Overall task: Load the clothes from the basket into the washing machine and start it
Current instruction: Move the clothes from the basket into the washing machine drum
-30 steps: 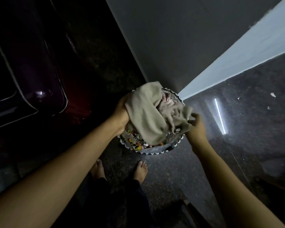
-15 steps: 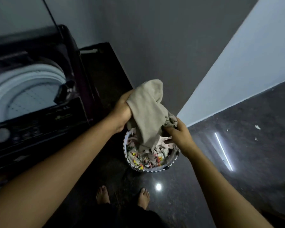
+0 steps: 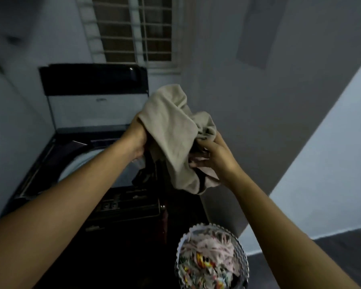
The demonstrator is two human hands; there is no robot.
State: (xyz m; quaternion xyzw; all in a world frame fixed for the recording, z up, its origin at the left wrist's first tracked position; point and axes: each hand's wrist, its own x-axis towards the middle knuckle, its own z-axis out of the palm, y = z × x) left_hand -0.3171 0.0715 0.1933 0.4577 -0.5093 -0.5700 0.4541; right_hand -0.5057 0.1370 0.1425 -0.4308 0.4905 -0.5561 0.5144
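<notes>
A bundle of beige cloth point(image 3: 175, 132), with some dark fabric hanging under it, is held up in the air between both hands. My left hand point(image 3: 136, 140) grips its left side and my right hand point(image 3: 213, 155) grips its right side. The bundle hangs beside the right edge of the top-loading washing machine point(image 3: 121, 207), whose lid point(image 3: 96, 97) stands open; part of its pale drum rim point(image 3: 77, 163) shows behind my left arm. The round basket point(image 3: 243, 257) sits on the floor at the bottom right, with patterned clothes point(image 3: 206, 255) inside.
A barred window point(image 3: 133, 30) is on the wall behind the machine. A grey wall runs down the right side, close to the basket. The machine's dark control panel point(image 3: 129, 203) faces me. Dark floor point(image 3: 342, 257) shows at the lower right.
Both hands have lifted the beige bundle out of the basket and carried it up and left toward the machine. The view has swung up from the floor to the machine and window.
</notes>
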